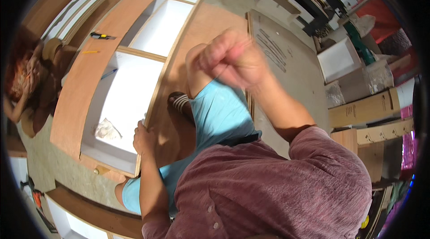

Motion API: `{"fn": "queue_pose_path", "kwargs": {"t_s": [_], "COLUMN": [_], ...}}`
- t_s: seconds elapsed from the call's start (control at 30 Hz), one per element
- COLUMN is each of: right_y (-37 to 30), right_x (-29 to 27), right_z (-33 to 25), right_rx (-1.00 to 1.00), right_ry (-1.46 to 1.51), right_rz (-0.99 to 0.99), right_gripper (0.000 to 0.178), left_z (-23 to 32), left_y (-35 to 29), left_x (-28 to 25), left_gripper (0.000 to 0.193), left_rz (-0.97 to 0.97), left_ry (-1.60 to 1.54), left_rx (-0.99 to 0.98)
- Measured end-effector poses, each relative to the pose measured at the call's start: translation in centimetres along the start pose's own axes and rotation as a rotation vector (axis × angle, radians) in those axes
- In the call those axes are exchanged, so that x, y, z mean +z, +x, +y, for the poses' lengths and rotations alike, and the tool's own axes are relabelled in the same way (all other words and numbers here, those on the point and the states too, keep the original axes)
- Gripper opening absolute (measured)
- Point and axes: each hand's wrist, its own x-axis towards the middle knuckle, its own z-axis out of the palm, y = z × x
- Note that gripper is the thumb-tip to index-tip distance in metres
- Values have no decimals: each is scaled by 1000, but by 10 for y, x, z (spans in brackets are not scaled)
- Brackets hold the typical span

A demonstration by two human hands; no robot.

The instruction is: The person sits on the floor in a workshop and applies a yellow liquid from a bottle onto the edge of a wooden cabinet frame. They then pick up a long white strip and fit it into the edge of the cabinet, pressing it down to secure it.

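A long wooden cabinet frame [141, 54] with white-lined compartments lies on the floor at my left. My left hand [144, 139] is closed over its near long edge, close to the bottom corner; the fingertips partly disappear behind the edge. Raised above my bent knee, my right hand [230, 57] is curled and blurred by motion; whether anything is inside its fingers does not show. A crumpled pale plastic bag [108, 129] and a blue pen [109, 73] lie inside the large compartment. On the frame's wooden panel rest a yellow-black utility knife [103, 36] and a yellow pencil [91, 52].
A large flat board [289, 59] lies beyond my right knee. White-edged panels [74, 12] are stacked at the far left, near another person's hands [31, 75]. Cardboard [365, 108] and a white tray [339, 61] stand at right. An orange-black power tool [36, 199] sits lower left.
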Motion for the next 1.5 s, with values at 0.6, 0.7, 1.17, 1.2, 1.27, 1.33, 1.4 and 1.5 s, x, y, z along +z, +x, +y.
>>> {"fn": "queue_pose_path", "kwargs": {"t_s": [0.6,0.7,1.17,1.2,1.27,1.33,1.4,1.5], "right_y": [-316,-313,-231,-222,-225,-221,-216,-227], "right_x": [-308,-360,-654,-664,-689,-708,-720,-746], "right_z": [148,110,-31,-30,-39,-38,-35,-41], "right_rx": [838,707,1679,1705,1770,1827,1871,1893], "right_ry": [-1084,-1420,-2053,-2035,-2046,-2064,-2082,-2068], "right_rz": [1285,1291,953,912,859,823,819,771], "right_gripper": [21,32,89,92,99,106,112,119], "left_z": [-30,-29,-8,-6,-5,3,0,-6], "left_y": [-1,-2,35,33,27,33,37,31], "left_x": [27,29,20,20,18,16,17,24], "left_gripper": [24,30,23,21,18,17,16,16], "left_rz": [145,112,-93,-84,-62,-81,-93,-61], "left_ry": [84,54,-153,-184,-258,-141,-81,-187], "left_rx": [42,59,-24,-50,-84,-50,-48,-84]}}
